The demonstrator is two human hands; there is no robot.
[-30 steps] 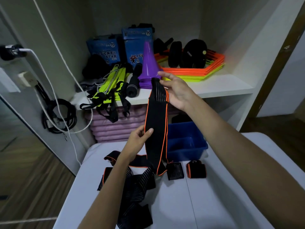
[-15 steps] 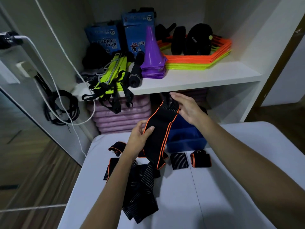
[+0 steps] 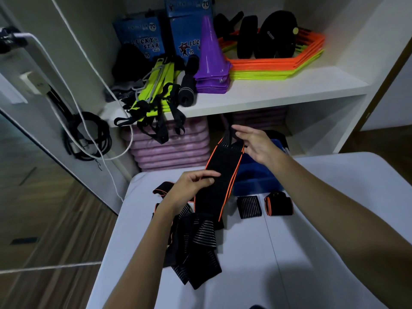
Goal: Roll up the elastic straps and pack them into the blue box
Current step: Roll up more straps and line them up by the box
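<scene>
I hold one black elastic strap with orange edging (image 3: 223,175) stretched up off the desk (image 3: 312,253). My left hand (image 3: 189,188) pinches its side edge between thumb and fingers, partway along its length. My right hand (image 3: 256,146) is at the strap's top end, above the blue box (image 3: 256,177); its fingers are spread fairly straight, and whether the thumb still clamps the strap I cannot tell. The strap's lower end trails onto a loose heap of black straps (image 3: 194,241) near the desk's far left corner. The blue box sits at the desk's far edge. Just in front of it lie two rolled straps: a striped one (image 3: 249,206) and an orange-edged one (image 3: 278,204).
</scene>
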